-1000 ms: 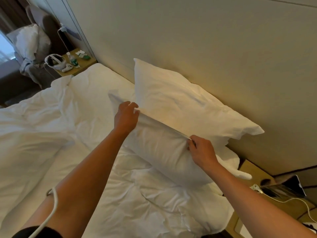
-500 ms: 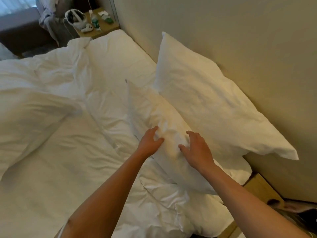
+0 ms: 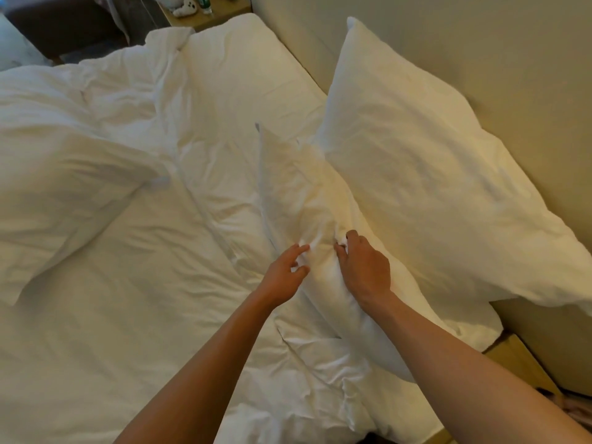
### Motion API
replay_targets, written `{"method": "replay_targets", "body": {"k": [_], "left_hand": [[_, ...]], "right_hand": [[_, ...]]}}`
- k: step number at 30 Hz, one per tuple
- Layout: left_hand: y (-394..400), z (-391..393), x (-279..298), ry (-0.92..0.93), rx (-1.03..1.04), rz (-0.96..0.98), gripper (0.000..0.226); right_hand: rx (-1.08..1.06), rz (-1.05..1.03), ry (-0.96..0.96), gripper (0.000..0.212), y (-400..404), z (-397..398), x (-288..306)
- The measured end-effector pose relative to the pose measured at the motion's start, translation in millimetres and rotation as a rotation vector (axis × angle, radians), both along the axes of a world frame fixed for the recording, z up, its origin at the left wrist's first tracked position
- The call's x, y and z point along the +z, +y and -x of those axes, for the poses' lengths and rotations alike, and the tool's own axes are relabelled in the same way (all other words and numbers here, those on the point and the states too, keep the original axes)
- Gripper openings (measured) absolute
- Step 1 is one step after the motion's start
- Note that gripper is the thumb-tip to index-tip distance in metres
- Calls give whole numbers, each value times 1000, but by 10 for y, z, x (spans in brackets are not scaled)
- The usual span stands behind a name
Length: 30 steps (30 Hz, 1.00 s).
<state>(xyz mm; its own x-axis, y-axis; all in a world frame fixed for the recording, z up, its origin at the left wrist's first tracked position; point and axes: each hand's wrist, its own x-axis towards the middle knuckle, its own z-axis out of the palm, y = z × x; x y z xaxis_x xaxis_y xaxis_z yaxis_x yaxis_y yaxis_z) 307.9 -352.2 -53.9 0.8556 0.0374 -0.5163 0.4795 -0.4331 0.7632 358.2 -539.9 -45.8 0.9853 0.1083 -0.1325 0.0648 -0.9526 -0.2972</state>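
A white front pillow point(image 3: 307, 193) stands on its edge on the bed, leaning against a larger white back pillow point(image 3: 426, 174) that rests on the padded headboard point(image 3: 480, 43). My right hand point(image 3: 363, 270) lies on the front pillow's top edge with its fingers curled into the bunched fabric. My left hand point(image 3: 285, 274) is just left of it, fingers fairly straight, index fingertip and thumb touching the pillow's side. Creases in the fabric run out from the spot between my two hands.
A rumpled white duvet point(image 3: 134, 315) covers the bed, with another white pillow point(image 3: 64, 193) on its left side. A far bedside table point(image 3: 205, 11) holds small items. A wooden bedside table point(image 3: 515, 360) sits at the lower right, below the back pillow.
My hands have left the pillow's two upper corners and come together at the middle of its top edge. The pillow has settled lower. My view has tilted down towards the bed.
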Motion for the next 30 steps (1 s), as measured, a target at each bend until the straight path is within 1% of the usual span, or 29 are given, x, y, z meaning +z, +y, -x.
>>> {"method": "replay_targets", "body": {"k": [2,6,9,15,18,21,23,24,25,27,29,30], "left_hand": [[8,59,10,12,29,17,52],[13,108,118,60,128,87,63],[6,78,259,33,148,115,72],[-20,-146,596,-67,171,102,77],[-81,-285,725,-170,175,37,77],[-200,-389,759,-265,173,-14,77],[-302,-421,690,-275,165,-39,76],[-358,-424,631,-251,153,-61,77],[-414,-418,561,-203,136,-79,79],[-527,-385,410,-67,83,-75,84],[-633,-349,268,41,32,-60,87],[-675,-340,211,67,21,-66,88]], "right_hand": [[-1,-78,16,28,7,-57,-19],[2,-318,9,24,54,-87,60],[25,-434,-17,22,113,-60,174],[63,-594,-115,25,219,-231,453],[92,-647,-211,25,180,-421,636],[46,-688,-280,23,16,-643,751],[-20,-695,-286,25,-177,-738,694],[-58,-677,-266,25,-281,-766,628],[-95,-628,-228,23,-382,-784,541],[-151,-445,-104,20,-561,-789,341],[-150,-312,39,33,-687,-762,191],[-142,-274,66,40,-734,-740,140]]}}
